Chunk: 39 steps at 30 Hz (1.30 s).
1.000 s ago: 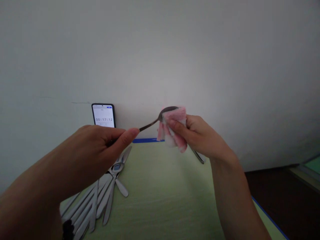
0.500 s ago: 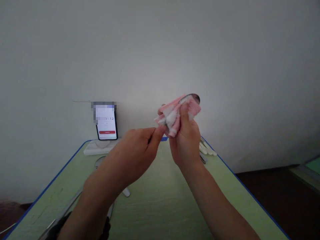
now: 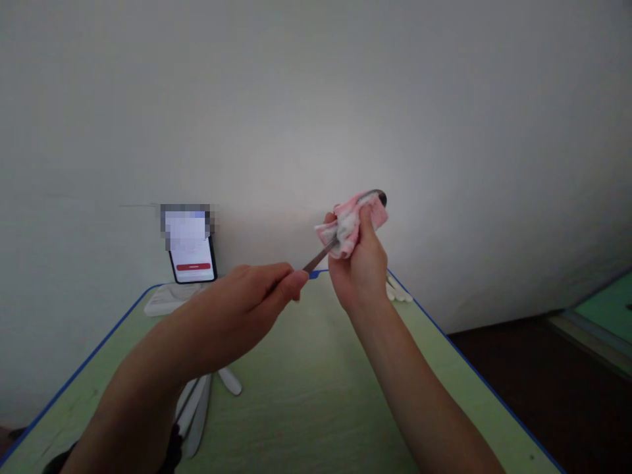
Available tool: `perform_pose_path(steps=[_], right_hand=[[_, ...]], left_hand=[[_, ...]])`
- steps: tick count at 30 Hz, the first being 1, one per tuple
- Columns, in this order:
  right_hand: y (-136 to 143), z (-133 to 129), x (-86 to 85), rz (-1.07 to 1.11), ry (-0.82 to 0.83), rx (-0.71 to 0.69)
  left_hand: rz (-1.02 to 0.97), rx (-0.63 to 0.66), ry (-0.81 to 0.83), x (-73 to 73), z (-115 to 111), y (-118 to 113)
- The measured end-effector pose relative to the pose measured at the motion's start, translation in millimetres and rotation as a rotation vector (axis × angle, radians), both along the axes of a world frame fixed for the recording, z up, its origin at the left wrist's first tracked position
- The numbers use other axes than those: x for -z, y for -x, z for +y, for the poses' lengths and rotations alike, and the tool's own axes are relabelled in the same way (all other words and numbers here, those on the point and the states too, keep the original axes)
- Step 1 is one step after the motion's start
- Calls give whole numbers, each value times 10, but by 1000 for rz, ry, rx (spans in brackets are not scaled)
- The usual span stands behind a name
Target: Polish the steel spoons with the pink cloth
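Note:
My left hand (image 3: 257, 296) is closed around the handle of a metal spoon (image 3: 320, 257), held tilted above the table. The spoon's dark rounded end sticks out past a pink and white cloth (image 3: 349, 227). My right hand (image 3: 364, 270) grips this cloth, with its thumb pressed on top and the fingers mostly hidden behind. The folds wrap around the spoon and cover its middle part. A bare stretch of handle shows between the cloth and my left hand.
A lit phone (image 3: 195, 260) leans upright on a white stand (image 3: 160, 299) at the table's back left. Several pale utensil handles (image 3: 197, 418) lie under my left forearm. More white handles (image 3: 399, 291) rest at the right edge of the green table (image 3: 306, 401). A wall (image 3: 316, 99) rises behind.
My left hand has moved left and down, away from the cloth, and the spoon's handle now shows between them. The cloth and right hand stay together. The view has shifted slightly.

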State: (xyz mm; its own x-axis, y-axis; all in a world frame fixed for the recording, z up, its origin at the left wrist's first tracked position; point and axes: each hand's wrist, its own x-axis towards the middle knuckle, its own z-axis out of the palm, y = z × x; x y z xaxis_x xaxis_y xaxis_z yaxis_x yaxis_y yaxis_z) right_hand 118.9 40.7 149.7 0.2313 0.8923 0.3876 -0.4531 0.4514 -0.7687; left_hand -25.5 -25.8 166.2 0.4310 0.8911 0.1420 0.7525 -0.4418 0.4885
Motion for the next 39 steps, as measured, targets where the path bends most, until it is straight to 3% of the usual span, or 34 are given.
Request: perform_pose_path(steps=[4,9,14,18,23,27,31,39], right_hand=[[41,-41,-23,13,11,-84],[142,-90,-7,-85,-50,-130],[146,-59,-15,270,-1,-159],[51,-36,-72,452,8,-166],[33,-83,-132,424,-20,-132],[131,-121,-85,349,2,-80],[201,-122,-8,290,55,-133],[36,-11,-81,326,21,-122]], left_hand=[[-95,33,80,20,8,-39],[24,-20,27,22,57,-101],[113,4,16,53,63,-137],[102,50,121,102,74,-159],[43,98,212,115,62,-184],[-19,76,164,84,49,-180],[-82,43,133,63,51,-155],[-278,34,127,71,59,-117]])
